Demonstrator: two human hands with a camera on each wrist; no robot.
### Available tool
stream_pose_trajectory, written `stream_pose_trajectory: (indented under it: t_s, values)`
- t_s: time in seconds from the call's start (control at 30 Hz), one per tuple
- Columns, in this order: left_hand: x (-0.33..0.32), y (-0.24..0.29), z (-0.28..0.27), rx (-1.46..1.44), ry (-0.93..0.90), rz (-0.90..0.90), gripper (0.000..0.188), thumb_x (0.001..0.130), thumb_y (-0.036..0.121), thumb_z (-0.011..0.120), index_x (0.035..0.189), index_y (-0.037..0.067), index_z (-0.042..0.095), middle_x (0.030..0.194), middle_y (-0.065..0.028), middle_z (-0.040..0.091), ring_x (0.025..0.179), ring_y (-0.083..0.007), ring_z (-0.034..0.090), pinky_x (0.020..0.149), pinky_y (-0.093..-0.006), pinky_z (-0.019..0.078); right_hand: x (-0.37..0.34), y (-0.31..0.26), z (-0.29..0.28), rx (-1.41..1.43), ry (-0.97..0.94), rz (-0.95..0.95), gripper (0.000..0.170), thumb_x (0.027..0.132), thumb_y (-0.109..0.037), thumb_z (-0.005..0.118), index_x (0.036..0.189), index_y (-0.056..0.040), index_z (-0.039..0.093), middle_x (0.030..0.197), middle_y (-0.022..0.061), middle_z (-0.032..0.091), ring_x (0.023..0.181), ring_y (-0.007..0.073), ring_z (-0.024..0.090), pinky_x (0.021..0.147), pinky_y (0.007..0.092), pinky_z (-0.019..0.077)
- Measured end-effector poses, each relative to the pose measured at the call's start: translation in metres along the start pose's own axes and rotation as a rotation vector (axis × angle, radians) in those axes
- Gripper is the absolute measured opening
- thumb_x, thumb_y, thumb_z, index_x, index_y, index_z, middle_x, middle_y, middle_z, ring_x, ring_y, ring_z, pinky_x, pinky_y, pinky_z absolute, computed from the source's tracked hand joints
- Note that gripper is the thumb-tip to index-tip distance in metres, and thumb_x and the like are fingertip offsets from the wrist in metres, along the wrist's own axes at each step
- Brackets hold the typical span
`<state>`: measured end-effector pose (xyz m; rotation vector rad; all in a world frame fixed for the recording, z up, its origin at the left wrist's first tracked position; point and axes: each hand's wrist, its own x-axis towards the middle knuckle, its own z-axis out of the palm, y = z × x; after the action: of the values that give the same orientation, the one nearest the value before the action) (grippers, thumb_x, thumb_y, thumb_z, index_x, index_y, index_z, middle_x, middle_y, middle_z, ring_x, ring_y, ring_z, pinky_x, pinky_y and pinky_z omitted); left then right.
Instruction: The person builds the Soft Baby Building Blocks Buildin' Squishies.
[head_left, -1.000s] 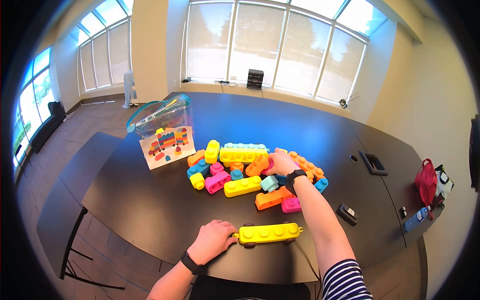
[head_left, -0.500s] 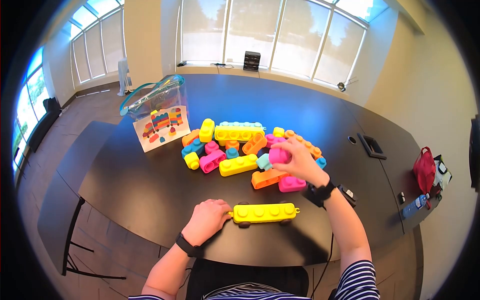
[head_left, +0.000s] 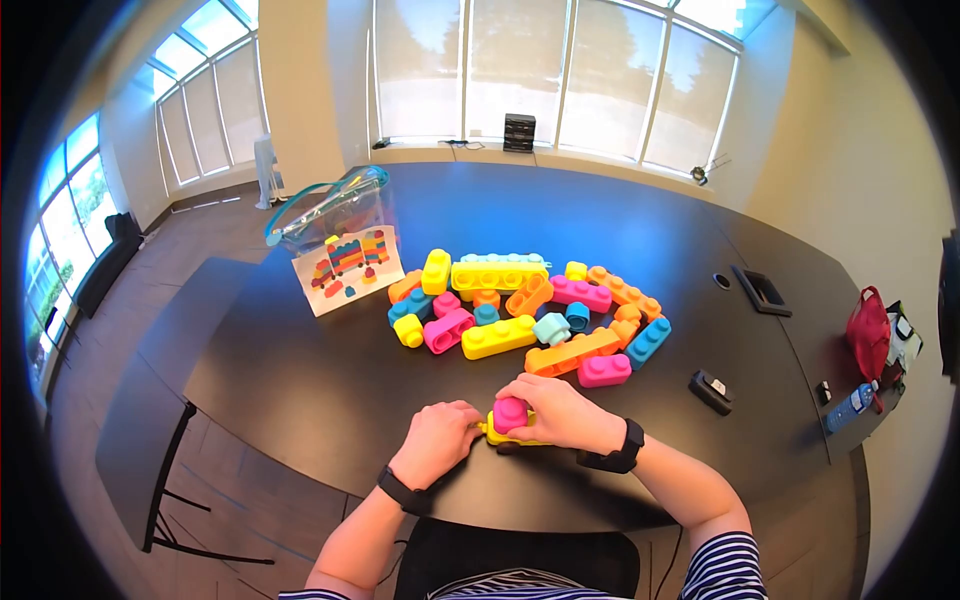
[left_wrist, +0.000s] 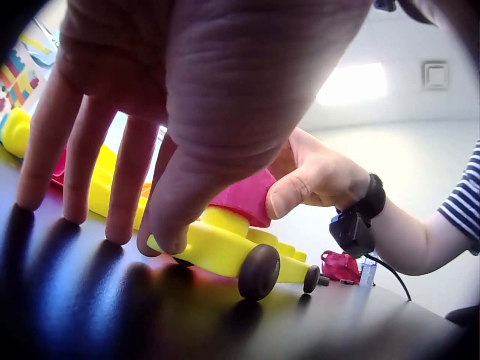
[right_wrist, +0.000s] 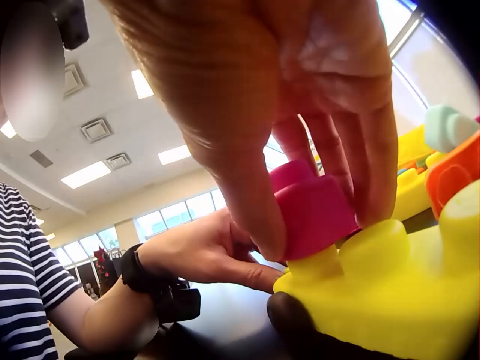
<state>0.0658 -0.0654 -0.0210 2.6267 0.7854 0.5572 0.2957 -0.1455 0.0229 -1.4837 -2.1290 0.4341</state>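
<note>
A yellow wheeled base [right_wrist: 390, 300] with round studs stands near the table's front edge. My left hand [head_left: 438, 441] pinches its left end between thumb and forefinger; the other fingertips rest on the table in the left wrist view. My right hand [head_left: 568, 414] grips a pink block [head_left: 510, 413] between thumb and fingers, over the stud at the base's left end. In the right wrist view the pink block [right_wrist: 315, 214] sits at that end stud; whether it is fully seated I cannot tell. The right hand covers most of the base in the head view.
Behind the hands lies a spread of yellow [head_left: 499, 337], orange [head_left: 573, 352], pink and blue blocks. A picture card [head_left: 348, 270] leans on a clear bag [head_left: 345, 210] at the back left. A black case [head_left: 711, 393] is on the right, with a water bottle [head_left: 851, 407] beyond.
My right hand has taken the pink block from the pile and brought it toward me and left, onto the base's left end. The left hand has stayed at the base's end.
</note>
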Motion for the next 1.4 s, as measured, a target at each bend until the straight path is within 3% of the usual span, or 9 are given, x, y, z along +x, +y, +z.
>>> stream_pose_trajectory:
  t_s: [0.63, 0.9, 0.93, 1.07, 1.13, 1.17, 1.2, 1.27, 1.4]
  values:
    - [-0.001, 0.000, -0.004, -0.027, 0.006, -0.024, 0.015, 0.089, 0.016, 0.076, 0.101, 0.007, 0.079, 0.107, -0.0094, 0.077, 0.090, -0.0361, 0.074, 0.082, -0.0458, 0.0608, 0.001, 0.000, 0.012, 0.009, -0.026, -0.003, 0.051, 0.080, -0.023, 0.091, 0.121, -0.0041, 0.068, 0.109, 0.0146, 0.069, 0.102, 0.0371, 0.070, 0.089, 0.0434, 0.0573]
    - [-0.001, -0.001, -0.005, -0.053, -0.032, -0.025, 0.021, 0.088, 0.016, 0.078, 0.106, 0.007, 0.079, 0.108, -0.0104, 0.078, 0.097, -0.0349, 0.074, 0.088, -0.0454, 0.0597, -0.007, -0.003, -0.004, 0.069, -0.115, 0.009, 0.061, 0.084, -0.027, 0.090, 0.134, -0.0046, 0.064, 0.120, 0.0147, 0.067, 0.107, 0.0365, 0.069, 0.095, 0.0440, 0.0556]
    - [0.000, -0.001, -0.007, -0.060, -0.038, -0.035, 0.022, 0.088, 0.016, 0.078, 0.107, 0.007, 0.079, 0.108, -0.0106, 0.078, 0.098, -0.0347, 0.074, 0.089, -0.0455, 0.0595, -0.007, 0.007, -0.009, 0.066, -0.043, -0.003, 0.061, 0.084, -0.026, 0.090, 0.134, -0.0044, 0.064, 0.121, 0.0148, 0.068, 0.108, 0.0355, 0.069, 0.095, 0.0435, 0.0557]
    - [0.006, -0.003, -0.021, -0.106, -0.177, -0.047, 0.059, 0.088, 0.034, 0.084, 0.136, 0.005, 0.065, 0.124, -0.0179, 0.073, 0.114, -0.0392, 0.070, 0.099, -0.0493, 0.0555, -0.014, 0.047, -0.053, -0.045, 0.245, 0.023, 0.050, 0.087, -0.019, 0.087, 0.130, -0.0030, 0.069, 0.122, 0.0153, 0.072, 0.107, 0.0304, 0.071, 0.095, 0.0406, 0.0561]
    - [0.006, 0.002, -0.023, -0.101, -0.170, -0.011, 0.078, 0.083, 0.039, 0.089, 0.145, 0.006, 0.057, 0.134, -0.0188, 0.069, 0.122, -0.0395, 0.066, 0.103, -0.0491, 0.0536, -0.022, 0.077, -0.079, -0.090, 0.283, 0.159, 0.041, 0.086, -0.013, 0.085, 0.123, -0.0025, 0.073, 0.113, 0.0155, 0.074, 0.106, 0.0309, 0.071, 0.093, 0.0411, 0.0565]
    - [0.008, 0.006, -0.023, -0.097, -0.164, 0.009, 0.087, 0.080, 0.042, 0.092, 0.150, 0.007, 0.053, 0.139, -0.0192, 0.066, 0.126, -0.0397, 0.065, 0.105, -0.0490, 0.0527, -0.027, 0.091, -0.096, -0.185, 0.170, 0.265, 0.039, 0.084, -0.014, 0.085, 0.119, -0.0032, 0.073, 0.115, 0.0153, 0.074, 0.107, 0.0316, 0.071, 0.093, 0.0418, 0.0567]
    - [0.010, 0.009, -0.022, -0.124, -0.167, 0.020, 0.091, 0.078, 0.042, 0.093, 0.151, 0.007, 0.052, 0.141, -0.0193, 0.065, 0.128, -0.0397, 0.063, 0.107, -0.0490, 0.0520, -0.033, 0.103, -0.106, -0.276, 0.056, 0.370, 0.038, 0.081, -0.015, 0.086, 0.115, -0.0038, 0.074, 0.116, 0.0151, 0.074, 0.107, 0.0323, 0.071, 0.093, 0.0426, 0.0569]
    - [0.016, 0.015, -0.020, -0.178, -0.178, 0.041, 0.100, 0.074, 0.043, 0.096, 0.154, 0.008, 0.050, 0.147, -0.0194, 0.061, 0.132, -0.0396, 0.061, 0.109, -0.0489, 0.0507, -0.044, 0.114, -0.104, -0.255, 0.056, 0.355, 0.033, 0.080, -0.015, 0.085, 0.110, -0.0031, 0.075, 0.108, 0.0151, 0.076, 0.108, 0.0325, 0.071, 0.093, 0.0429, 0.0574]
    - [0.026, 0.010, -0.018, -0.246, -0.197, 0.072, 0.085, 0.075, 0.037, 0.096, 0.145, 0.005, 0.059, 0.137, -0.0177, 0.068, 0.126, -0.0360, 0.067, 0.110, -0.0425, 0.0531, -0.043, 0.128, -0.102, -0.189, 0.175, 0.385, 0.031, 0.081, -0.014, 0.084, 0.108, -0.0016, 0.077, 0.104, 0.0162, 0.077, 0.105, 0.0341, 0.073, 0.092, 0.0447, 0.0583]
